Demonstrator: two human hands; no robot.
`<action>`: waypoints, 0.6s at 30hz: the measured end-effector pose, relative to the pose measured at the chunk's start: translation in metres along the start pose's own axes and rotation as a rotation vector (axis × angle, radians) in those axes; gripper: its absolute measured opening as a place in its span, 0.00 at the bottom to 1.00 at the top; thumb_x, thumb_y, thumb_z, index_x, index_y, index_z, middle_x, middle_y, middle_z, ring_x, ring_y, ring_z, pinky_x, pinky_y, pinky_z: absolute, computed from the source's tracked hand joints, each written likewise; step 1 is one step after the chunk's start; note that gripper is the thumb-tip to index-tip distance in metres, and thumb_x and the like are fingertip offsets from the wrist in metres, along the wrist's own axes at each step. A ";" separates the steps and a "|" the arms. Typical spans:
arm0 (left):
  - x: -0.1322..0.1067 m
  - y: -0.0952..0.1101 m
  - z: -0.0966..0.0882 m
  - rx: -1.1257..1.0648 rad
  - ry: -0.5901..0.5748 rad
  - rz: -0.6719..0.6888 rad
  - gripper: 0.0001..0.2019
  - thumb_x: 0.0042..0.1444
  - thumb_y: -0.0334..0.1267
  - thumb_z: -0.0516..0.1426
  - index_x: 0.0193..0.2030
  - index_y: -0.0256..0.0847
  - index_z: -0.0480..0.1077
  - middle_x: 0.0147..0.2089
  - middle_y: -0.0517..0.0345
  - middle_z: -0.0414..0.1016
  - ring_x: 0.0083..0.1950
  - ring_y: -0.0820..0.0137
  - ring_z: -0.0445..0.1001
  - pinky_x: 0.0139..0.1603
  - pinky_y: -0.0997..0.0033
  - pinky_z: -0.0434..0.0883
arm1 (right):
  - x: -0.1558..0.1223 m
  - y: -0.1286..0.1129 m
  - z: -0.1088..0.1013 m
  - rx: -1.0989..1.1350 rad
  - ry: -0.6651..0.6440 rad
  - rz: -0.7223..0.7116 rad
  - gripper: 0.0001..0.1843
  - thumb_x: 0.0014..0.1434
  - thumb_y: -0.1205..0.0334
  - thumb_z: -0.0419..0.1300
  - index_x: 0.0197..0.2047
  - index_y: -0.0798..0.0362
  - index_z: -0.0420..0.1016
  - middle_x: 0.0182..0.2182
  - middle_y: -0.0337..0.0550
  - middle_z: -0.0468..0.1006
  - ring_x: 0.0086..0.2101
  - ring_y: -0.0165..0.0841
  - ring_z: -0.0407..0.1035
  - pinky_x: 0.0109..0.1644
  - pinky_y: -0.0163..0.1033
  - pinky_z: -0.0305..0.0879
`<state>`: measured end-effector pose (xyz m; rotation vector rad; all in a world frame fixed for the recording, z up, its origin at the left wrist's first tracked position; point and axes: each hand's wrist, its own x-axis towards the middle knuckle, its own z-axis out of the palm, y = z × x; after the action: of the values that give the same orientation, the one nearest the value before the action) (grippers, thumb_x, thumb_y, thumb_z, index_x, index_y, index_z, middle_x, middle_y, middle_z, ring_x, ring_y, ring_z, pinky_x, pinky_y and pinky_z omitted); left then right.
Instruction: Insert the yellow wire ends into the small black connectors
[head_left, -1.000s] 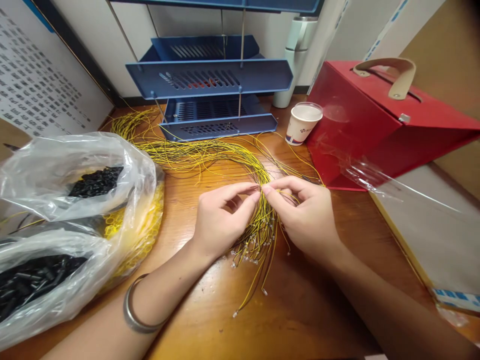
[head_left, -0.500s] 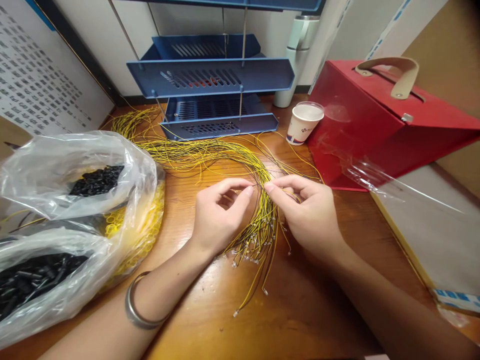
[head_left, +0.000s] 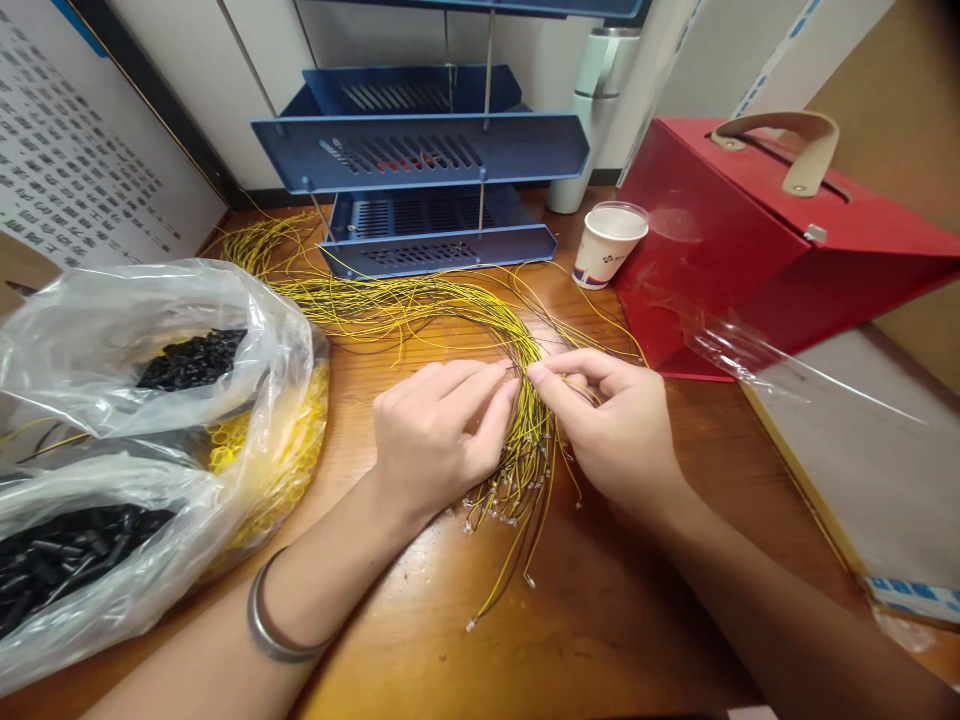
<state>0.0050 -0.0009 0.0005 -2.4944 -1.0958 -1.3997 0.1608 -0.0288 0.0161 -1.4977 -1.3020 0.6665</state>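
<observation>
A long bundle of thin yellow and black wires (head_left: 450,292) curves across the wooden table, its near ends carrying small clear tips (head_left: 510,505). At the bundle's left side my left hand (head_left: 439,430) is closed, thumb and fingers pinching a thin dark wire. My right hand (head_left: 622,420) pinches wire from the other side, thumb tip against the index finger. The fingertips of both hands are close together above the bundle. Fingers partly cover the exact strands held.
Clear plastic bags (head_left: 277,340) with small black pieces and yellow rings lie at left. Behind stands a blue tiered rack (head_left: 420,150). A paper cup (head_left: 607,245), a pale flask (head_left: 592,130) and a red box (head_left: 735,250) with a beige handle are at right.
My left hand has turned over, with its knuckles more upward and its fingers straighter, and its fingertips have come nearer the bundle. My right hand has stayed almost still.
</observation>
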 end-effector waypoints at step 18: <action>-0.002 0.000 -0.002 0.112 -0.058 0.087 0.06 0.56 0.34 0.61 0.40 0.40 0.77 0.37 0.62 0.84 0.30 0.70 0.76 0.31 0.69 0.70 | 0.000 0.002 -0.001 -0.042 -0.003 -0.024 0.08 0.55 0.60 0.62 0.30 0.54 0.78 0.17 0.31 0.58 0.20 0.24 0.52 0.24 0.33 0.50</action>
<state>0.0026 -0.0030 0.0003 -2.4857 -1.0312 -1.2156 0.1624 -0.0283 0.0142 -1.5136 -1.3416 0.6292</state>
